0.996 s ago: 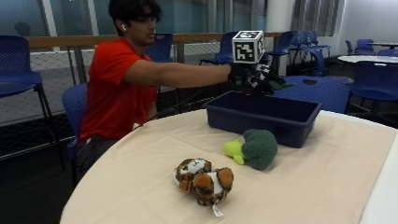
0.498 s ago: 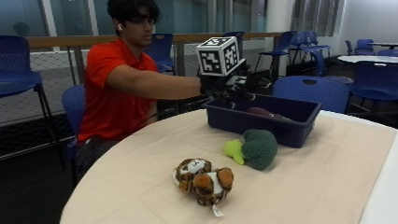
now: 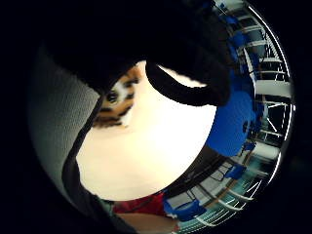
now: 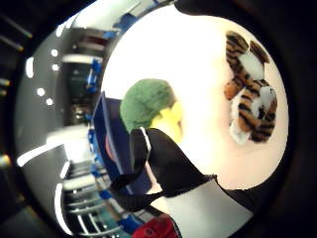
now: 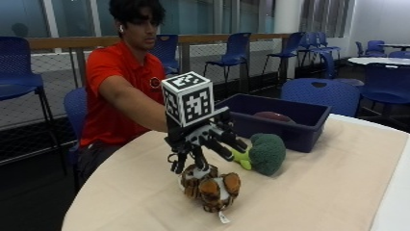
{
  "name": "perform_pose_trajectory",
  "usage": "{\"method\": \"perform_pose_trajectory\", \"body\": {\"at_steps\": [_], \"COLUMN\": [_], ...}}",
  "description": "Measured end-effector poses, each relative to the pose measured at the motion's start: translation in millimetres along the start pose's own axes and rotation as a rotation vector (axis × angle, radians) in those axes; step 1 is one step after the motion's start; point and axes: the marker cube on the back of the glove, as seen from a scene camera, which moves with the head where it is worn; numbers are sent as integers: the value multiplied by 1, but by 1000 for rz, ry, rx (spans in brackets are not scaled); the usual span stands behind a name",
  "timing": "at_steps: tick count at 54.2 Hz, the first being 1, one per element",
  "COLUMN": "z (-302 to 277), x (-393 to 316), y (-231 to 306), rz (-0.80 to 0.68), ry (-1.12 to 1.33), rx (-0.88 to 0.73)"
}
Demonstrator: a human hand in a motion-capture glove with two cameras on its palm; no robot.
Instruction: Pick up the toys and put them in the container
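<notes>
Table: the round table carried the blue container at its far side, with the green toy just in front of it and the tiger toy nearer the person.

Container: a reddish toy already lay inside it (only its top showed over the rim).

Change: a second earlier the gloved right hand was high over the container; half a second earlier it was low at the container's near rim; now it hung above the tiger toy, well away from the container.

Meaning: one toy seemed to be delivered, and the hand had come back for the next. Two toys were left on the table, so I judged the task roughly a third done.

Tiger toy: on the table, right under the hand, apparently not yet lifted. In the thumb side palm view the tiger toy lay apart from the green toy.

Hand pose: arm stretched forward over the table, palm down, fingers spread and pointing downward, holding nothing.

Contact: fingertips looked close to the tiger's head; whether they touched it I could not tell.
</notes>
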Motion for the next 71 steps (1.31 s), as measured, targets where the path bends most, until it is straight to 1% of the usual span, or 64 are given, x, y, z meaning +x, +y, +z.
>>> {"method": "perform_pose_trajectory", "body": {"at_steps": [10,19,23,27,36,40,47,51,56,65,71], "z": [23,41,45,50,51,52,53,50,39,-9,-31], "x": [16,24,30,35,28,24,17,9,-3,-51,-91], "y": [-18,-29,-34,-36,-39,-40,-39,-33,-23,8,29], "rz": [34,51,61,71,43,40,14,-21,-63,-176,-240], "ry": [18,127,164,149,266,309,388,401,303,198,152], "rx": [-36,-51,-77,-116,-156,-130,-25,2,23,50,53]}}
